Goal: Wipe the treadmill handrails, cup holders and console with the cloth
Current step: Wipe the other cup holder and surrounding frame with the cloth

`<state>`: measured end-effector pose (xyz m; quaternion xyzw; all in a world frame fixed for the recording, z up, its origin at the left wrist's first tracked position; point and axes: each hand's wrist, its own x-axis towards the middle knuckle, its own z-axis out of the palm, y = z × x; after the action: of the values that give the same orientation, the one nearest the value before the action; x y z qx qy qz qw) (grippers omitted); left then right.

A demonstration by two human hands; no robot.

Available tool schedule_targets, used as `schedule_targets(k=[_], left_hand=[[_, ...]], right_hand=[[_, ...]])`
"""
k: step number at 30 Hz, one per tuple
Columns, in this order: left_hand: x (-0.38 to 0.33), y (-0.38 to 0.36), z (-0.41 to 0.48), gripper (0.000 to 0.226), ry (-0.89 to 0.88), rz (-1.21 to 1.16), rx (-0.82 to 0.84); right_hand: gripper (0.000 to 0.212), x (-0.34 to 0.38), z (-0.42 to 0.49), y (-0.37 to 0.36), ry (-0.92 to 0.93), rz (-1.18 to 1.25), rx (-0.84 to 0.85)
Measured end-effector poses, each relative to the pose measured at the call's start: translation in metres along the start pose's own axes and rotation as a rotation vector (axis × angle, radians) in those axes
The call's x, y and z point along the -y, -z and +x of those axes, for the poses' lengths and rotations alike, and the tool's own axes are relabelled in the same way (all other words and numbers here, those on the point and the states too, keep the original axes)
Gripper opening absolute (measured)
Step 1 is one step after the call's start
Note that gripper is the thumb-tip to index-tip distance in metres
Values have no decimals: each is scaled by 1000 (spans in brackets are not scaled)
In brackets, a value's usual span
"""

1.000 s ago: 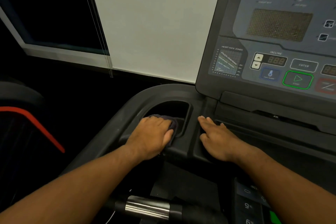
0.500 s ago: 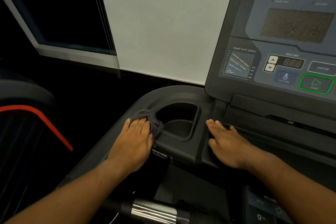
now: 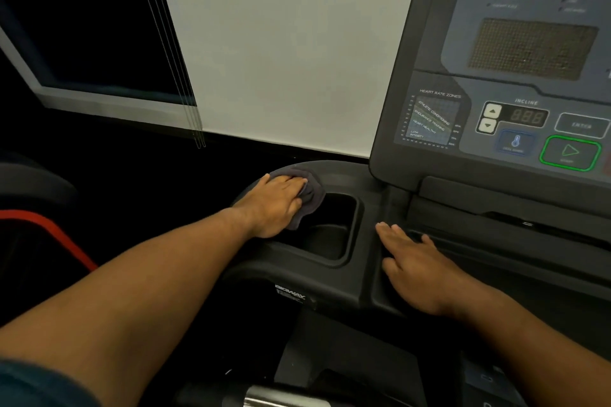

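Note:
My left hand (image 3: pixel 276 203) presses a dark grey cloth (image 3: pixel 312 195) flat against the far left rim of the treadmill's black cup holder (image 3: pixel 334 241), near the tray's rounded outer corner. The cloth bulges out past my fingertips and hangs a little over the holder's edge. My right hand (image 3: pixel 418 269) rests palm down, fingers together, on the black ledge just right of the cup holder. The console (image 3: pixel 515 76), with its dark displays and green start button, rises at the upper right.
A white wall panel (image 3: pixel 281 43) and a dark window with thin cords (image 3: pixel 168 53) stand behind the treadmill. A dark machine with a red stripe (image 3: pixel 56 235) sits at the left. A chrome grip (image 3: pixel 274 398) shows at the bottom edge.
My left hand slid the cloth out of the cup holder, left along its near rim, then up to the far left corner. My right hand stayed put.

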<state>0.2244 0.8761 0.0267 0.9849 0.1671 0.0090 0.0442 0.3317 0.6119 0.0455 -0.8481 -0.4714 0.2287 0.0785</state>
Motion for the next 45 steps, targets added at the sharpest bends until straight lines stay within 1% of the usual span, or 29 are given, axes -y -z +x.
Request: schedule_targets(k=[3, 7, 9, 11, 12, 14, 16, 18, 20, 21, 23, 24, 27, 31, 34, 37, 40, 43, 45], left_hand=[[-3, -5, -26, 44, 28, -27, -47], [-9, -9, -72, 37, 120, 4, -107], [-21, -15, -95, 42, 194, 43, -105], [-35, -27, -122, 49, 313, 127, -134], [-42, -32, -134, 52, 367, 168, -165], [-52, -44, -150, 54, 454, 235, -210], [-56, -44, -151, 57, 541, 245, -184], [-43, -39, -138, 58, 592, 221, -172], [-24, -24, -118, 69, 638, 142, -113], [-9, -17, -106, 74, 694, 47, -67], [23, -9, -80, 69, 825, -153, -61], [38, -7, -67, 67, 865, -203, -30], [57, -6, -33, 70, 871, -227, 52], [48, 0, -2, 61, 888, -311, -24], [36, 5, 6, 58, 795, -285, -71], [29, 1, -12, 55, 678, -244, -65], [18, 0, -50, 62, 614, -93, -28], [15, 0, -96, 68, 675, -75, 5], [25, 1, -123, 66, 751, -110, 25]], right_hand=[[60, 4, -3, 1, -22, -51, -6], [58, 19, -1, 7, -93, -212, 1], [56, 29, 2, 9, -133, -273, 8], [56, 40, 4, 10, -160, -302, -12], [56, 45, 5, 10, -154, -297, -40], [56, 54, 4, 4, -76, -281, -76], [58, 63, 4, -5, 25, -262, -39], [59, 66, 4, -12, 59, -253, 34], [59, 65, 6, -12, 60, -257, 76], [59, 65, 7, -11, 58, -260, 90], [59, 65, 10, -7, 54, -268, 120], [58, 66, 11, -7, 61, -292, 142], [55, 72, 14, -12, 89, -390, 184], [54, 76, 22, -20, 43, -416, 146], [53, 78, 26, -18, 31, -456, 157], [49, 80, 29, -18, 26, -457, 149], [46, 81, 29, -17, 20, -423, 132], [48, 81, 22, -15, 32, -395, 118], [48, 81, 23, -14, 40, -387, 119]])
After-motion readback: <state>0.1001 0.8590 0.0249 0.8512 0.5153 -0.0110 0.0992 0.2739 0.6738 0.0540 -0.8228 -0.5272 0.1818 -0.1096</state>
